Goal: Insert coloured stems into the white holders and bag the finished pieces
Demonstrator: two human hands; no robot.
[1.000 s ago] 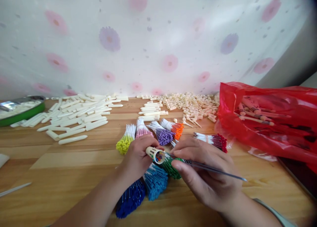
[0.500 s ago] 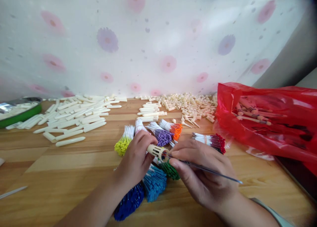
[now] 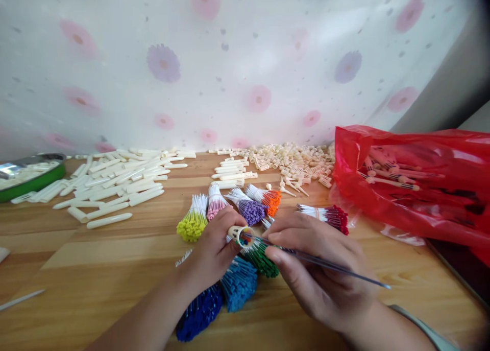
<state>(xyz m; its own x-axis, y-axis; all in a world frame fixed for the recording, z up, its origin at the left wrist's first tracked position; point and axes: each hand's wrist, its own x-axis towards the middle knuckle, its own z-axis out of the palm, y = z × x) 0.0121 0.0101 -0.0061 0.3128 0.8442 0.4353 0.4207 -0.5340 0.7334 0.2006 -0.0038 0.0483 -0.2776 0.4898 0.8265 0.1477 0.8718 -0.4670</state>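
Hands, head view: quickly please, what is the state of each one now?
Left hand: closed, holding a cream tube.
Right hand: closed, pinching a thin metal rod.

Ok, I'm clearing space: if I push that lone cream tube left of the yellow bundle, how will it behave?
Probably rolls: the cream tube is round, lying free on the flat table. Likely light and stiff: slim, straight plastic.

Home piecework bench: floral curtain (image 3: 229,70), sorted plastic parts (image 3: 115,187).
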